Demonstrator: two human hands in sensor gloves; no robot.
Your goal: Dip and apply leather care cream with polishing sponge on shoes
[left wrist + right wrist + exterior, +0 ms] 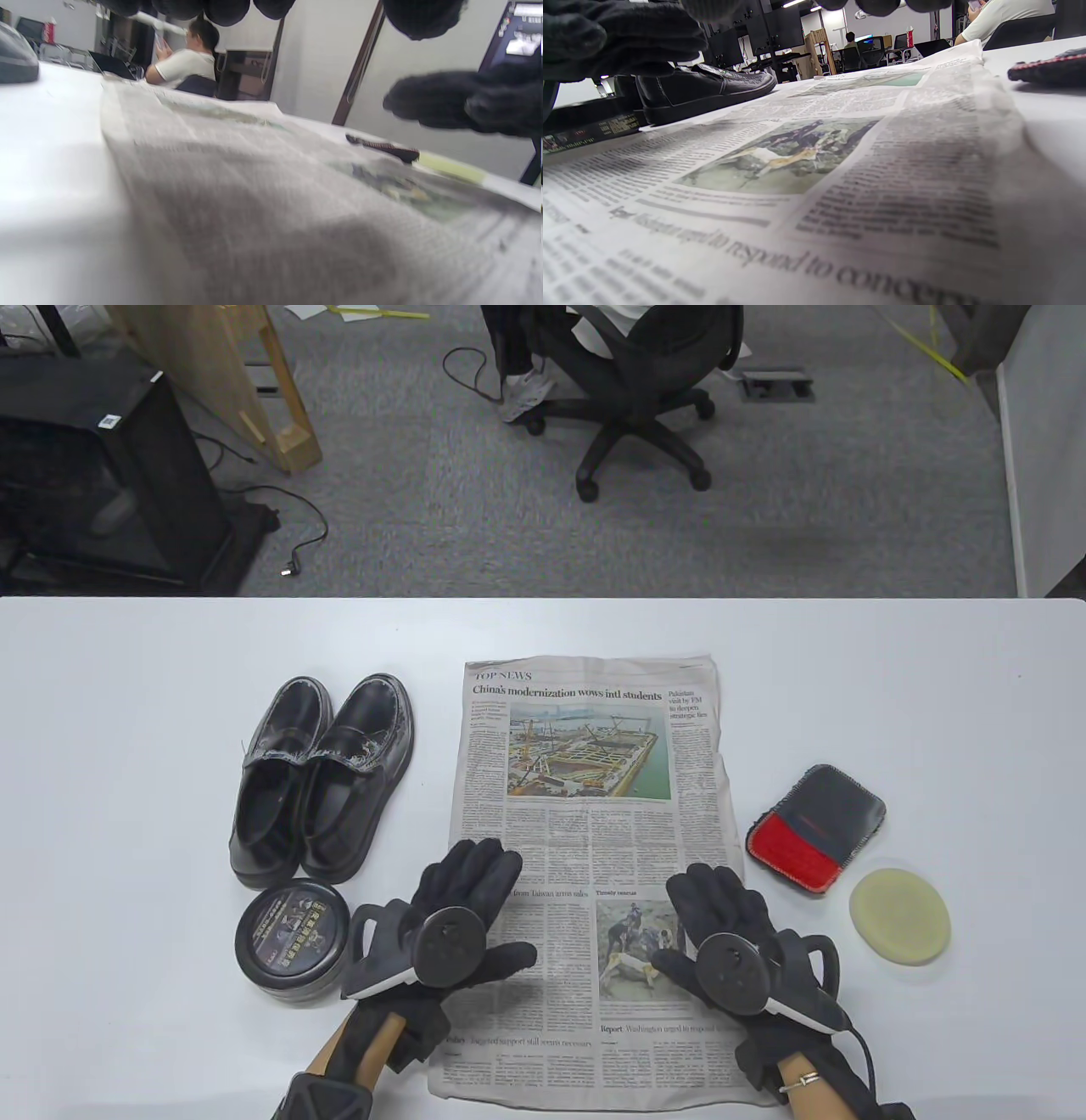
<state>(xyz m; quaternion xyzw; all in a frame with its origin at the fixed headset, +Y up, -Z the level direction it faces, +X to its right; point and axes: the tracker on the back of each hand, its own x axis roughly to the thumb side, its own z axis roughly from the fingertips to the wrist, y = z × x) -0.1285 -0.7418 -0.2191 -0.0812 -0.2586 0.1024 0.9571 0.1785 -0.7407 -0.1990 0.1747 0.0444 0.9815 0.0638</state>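
Note:
A pair of black leather shoes (pixel 318 780) stands at the left of the table, toes pointing away; it also shows in the right wrist view (pixel 704 91). A round black cream tin (pixel 291 940), lid on, sits in front of them. A pale yellow round sponge (pixel 899 916) lies at the right. My left hand (pixel 462 912) rests flat on the newspaper (pixel 585 780), fingers spread, holding nothing. My right hand (pixel 721 925) rests flat on the newspaper's right side, also empty.
A black and red polishing cloth pad (pixel 816 827) lies just behind the sponge. The newspaper covers the table's middle. An office chair (pixel 636 381) stands on the floor beyond the table's far edge.

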